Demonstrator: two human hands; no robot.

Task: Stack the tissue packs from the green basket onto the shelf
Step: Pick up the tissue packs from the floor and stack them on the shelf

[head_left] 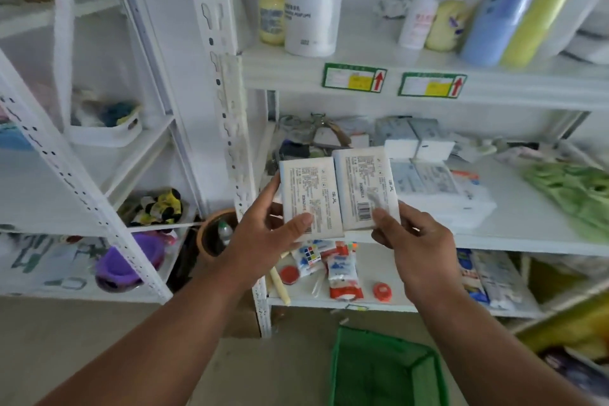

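Each of my hands holds one white tissue pack, printed side up, side by side in front of the middle shelf. My left hand grips the left tissue pack at its lower edge. The right tissue pack is pinched at its lower right corner by my right hand. More tissue packs lie stacked on the shelf just behind and to the right. The green basket stands on the floor below, and no packs show inside it.
Bottles and rolled blue and yellow packs stand on the upper shelf. Green bags lie at the middle shelf's right end. Small packets and red lids fill the lower shelf. A second rack stands to the left.
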